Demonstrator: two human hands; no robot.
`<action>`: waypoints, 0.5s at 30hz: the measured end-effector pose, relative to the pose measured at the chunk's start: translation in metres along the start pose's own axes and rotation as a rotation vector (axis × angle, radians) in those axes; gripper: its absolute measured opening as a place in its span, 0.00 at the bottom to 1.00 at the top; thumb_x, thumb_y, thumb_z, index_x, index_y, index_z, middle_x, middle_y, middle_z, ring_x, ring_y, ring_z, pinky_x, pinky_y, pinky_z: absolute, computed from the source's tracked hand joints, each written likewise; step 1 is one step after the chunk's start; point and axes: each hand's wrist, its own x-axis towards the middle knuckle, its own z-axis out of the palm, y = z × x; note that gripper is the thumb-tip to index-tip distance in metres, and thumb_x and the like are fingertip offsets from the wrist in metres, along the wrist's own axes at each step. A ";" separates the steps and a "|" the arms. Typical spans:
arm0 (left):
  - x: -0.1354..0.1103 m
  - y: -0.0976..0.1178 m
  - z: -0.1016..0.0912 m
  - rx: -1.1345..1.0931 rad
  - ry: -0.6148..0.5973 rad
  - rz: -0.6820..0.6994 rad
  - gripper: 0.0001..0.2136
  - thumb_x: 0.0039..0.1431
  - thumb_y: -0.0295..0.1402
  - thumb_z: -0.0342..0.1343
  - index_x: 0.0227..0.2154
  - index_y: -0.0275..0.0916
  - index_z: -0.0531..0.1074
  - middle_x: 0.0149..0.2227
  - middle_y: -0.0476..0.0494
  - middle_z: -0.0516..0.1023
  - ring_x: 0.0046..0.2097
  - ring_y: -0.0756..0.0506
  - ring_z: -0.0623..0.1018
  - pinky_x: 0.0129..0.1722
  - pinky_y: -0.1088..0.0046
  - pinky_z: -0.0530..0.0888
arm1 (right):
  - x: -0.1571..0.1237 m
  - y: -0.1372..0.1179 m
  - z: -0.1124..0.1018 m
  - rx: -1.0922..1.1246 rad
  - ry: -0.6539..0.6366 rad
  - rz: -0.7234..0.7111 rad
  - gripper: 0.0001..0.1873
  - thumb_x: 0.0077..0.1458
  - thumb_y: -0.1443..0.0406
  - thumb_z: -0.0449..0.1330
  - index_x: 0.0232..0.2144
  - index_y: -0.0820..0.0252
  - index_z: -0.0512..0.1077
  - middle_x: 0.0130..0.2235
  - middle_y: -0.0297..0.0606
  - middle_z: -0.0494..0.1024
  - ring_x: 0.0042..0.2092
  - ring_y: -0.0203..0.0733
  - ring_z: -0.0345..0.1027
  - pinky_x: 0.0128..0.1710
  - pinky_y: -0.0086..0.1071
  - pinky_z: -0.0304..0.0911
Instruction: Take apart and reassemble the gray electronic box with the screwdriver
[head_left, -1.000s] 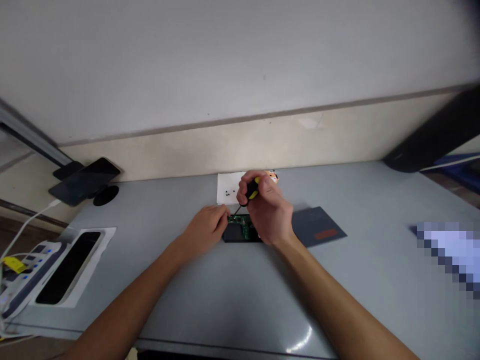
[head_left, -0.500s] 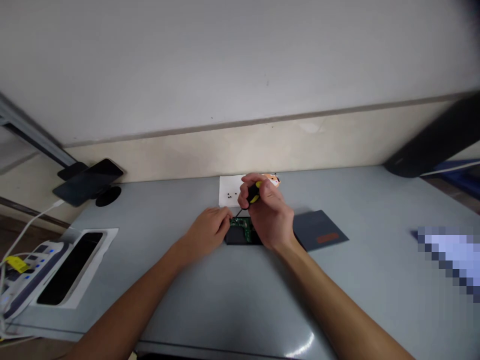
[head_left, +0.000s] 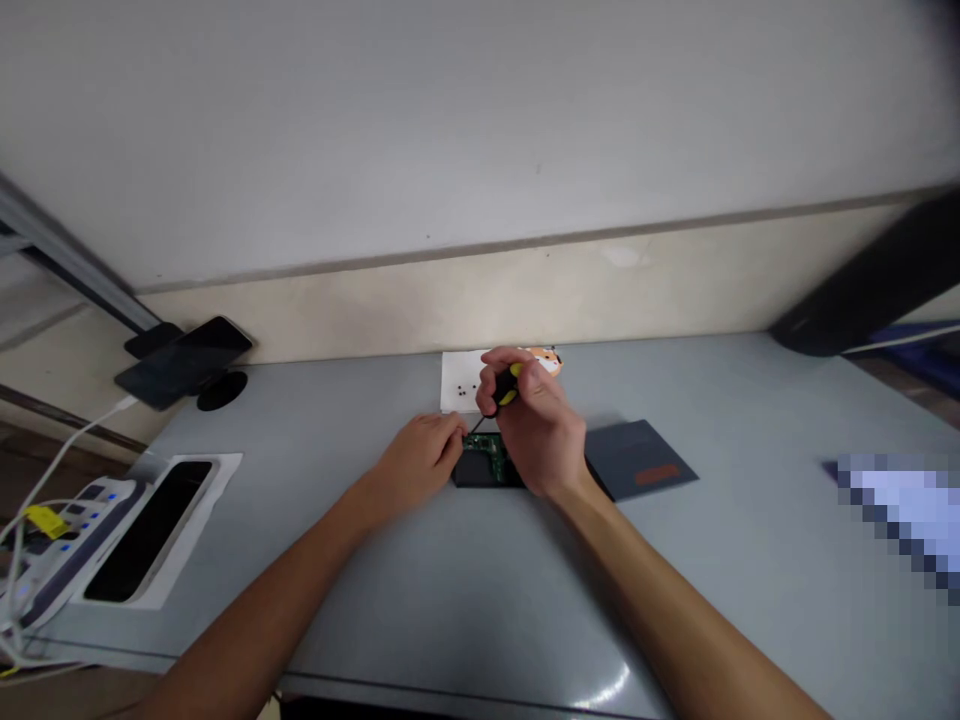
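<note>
The grey table [head_left: 750, 560] carries the whole work area. At its 9 o'clock side a white power strip [head_left: 67, 545] lies beside a black device on white paper [head_left: 150, 525]; a dark phone on a stand [head_left: 184, 362] sits at 10 o'clock. A grey cover panel [head_left: 637, 458] with an orange label lies flat at 3 o'clock of the hands; the label's writing is too small to read.

At table centre sits a small black case [head_left: 480, 470] with a green circuit board [head_left: 486, 447] exposed in it. At 12 o'clock of the case, a white sheet [head_left: 459, 380] holds several loose black screws [head_left: 466, 387].

The left hand [head_left: 416, 460] rests at the case's 9 o'clock edge, fingers curled, tips pinching at the board's corner. The right hand [head_left: 536, 425] has its fingers closed around a yellow-and-black screwdriver [head_left: 508, 385], whose thin shaft slants down toward the board.

Risks — the tip could slip off a screw head and scratch the board if the shaft tilts; a freed screw could roll across the table, since it is small and dark.

No brand or legible text is visible.
</note>
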 end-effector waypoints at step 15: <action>0.001 -0.001 0.000 0.011 -0.017 0.007 0.10 0.70 0.28 0.42 0.37 0.41 0.68 0.35 0.46 0.76 0.38 0.44 0.75 0.41 0.66 0.70 | 0.000 -0.002 0.004 -0.052 0.029 -0.001 0.15 0.67 0.53 0.54 0.40 0.54 0.76 0.32 0.36 0.65 0.32 0.40 0.58 0.34 0.36 0.59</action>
